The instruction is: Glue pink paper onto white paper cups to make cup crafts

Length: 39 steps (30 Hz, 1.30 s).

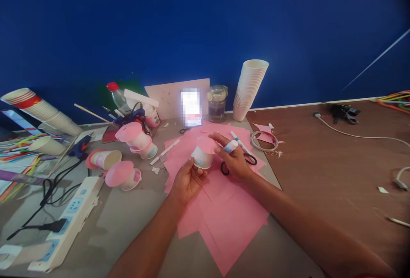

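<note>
My left hand (187,179) is closed round a small white paper cup (202,156) held upside down, with a pink paper disc (206,143) covering its bottom. My right hand (232,156) rests its fingers on that pink disc and grips a small glue stick (230,146) with a blue label. Both hands hover over a spread of pink paper sheets (221,214). Black-handled scissors (248,159) lie under my right hand.
Several pink-covered cups (134,135) lie at the left, near a white power strip (68,220) and a glue gun (80,144). A tall stack of white cups (250,88), a glass jar (217,103), a lit phone (191,107), a marker (238,140) and a tape ring (264,140) stand behind.
</note>
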Each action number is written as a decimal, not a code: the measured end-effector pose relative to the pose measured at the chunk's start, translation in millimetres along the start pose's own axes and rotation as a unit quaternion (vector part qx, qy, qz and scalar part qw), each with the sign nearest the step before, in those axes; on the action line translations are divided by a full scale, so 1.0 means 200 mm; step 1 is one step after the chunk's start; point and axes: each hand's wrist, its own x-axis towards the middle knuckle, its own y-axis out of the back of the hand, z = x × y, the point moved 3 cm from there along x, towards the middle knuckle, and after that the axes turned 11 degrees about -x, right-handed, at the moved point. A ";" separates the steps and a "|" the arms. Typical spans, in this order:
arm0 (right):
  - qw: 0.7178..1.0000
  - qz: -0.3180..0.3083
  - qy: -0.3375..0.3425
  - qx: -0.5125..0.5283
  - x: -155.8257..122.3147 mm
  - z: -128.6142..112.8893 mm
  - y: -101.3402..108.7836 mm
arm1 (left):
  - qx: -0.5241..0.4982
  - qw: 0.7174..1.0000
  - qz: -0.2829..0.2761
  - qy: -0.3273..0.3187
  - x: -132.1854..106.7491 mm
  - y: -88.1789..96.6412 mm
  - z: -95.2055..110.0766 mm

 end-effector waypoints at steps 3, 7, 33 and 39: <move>1.000 -0.003 -0.008 -0.003 0.00 0.00 0.00 | 0.004 1.000 0.001 0.003 0.00 0.00 0.00; 1.000 0.001 0.011 -0.006 0.01 -0.02 0.01 | 0.002 1.000 0.002 0.002 0.00 0.01 0.00; 0.982 0.006 -0.121 0.143 -0.01 0.04 -0.02 | -0.005 0.999 0.009 -0.040 0.02 0.00 0.02; 0.988 -0.005 -0.071 0.139 0.00 -0.01 -0.01 | -0.001 0.998 0.029 -0.053 0.03 0.02 0.04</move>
